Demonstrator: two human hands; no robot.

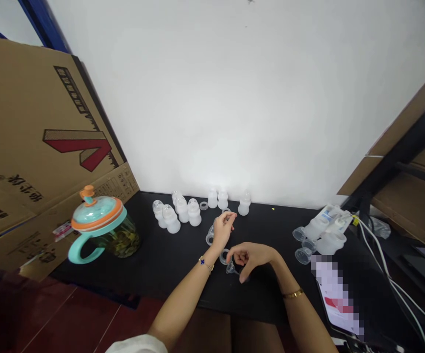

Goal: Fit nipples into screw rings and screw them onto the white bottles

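My left hand (pixel 224 229) is over the middle of the black table, fingertips pinched together; anything between them is hidden. Just beyond it, a ring (pixel 226 211) shows partly, and clear ring-shaped parts (pixel 210 238) lie at its left side. My right hand (pixel 252 257) is lower and to the right, with thumb and curled fingers apart. A clear collar ring (pixel 224 256) and a clear bottle nipple (pixel 230 267) lie beside its fingers, and no grip on them is visible. Behind my hands stand small white baby bottles (pixel 212 199), one of them a bottle (pixel 245 203) off to the right.
Several capped bottles (pixel 171 220) cluster left of my hands, near a loose ring (pixel 203 206). A teal-lidded pitcher (pixel 105 228) stands at the left by a cardboard box (pixel 32 147). On the right are breast pump parts (pixel 322 233), a phone (pixel 339 299) and white cables (pixel 381 260).
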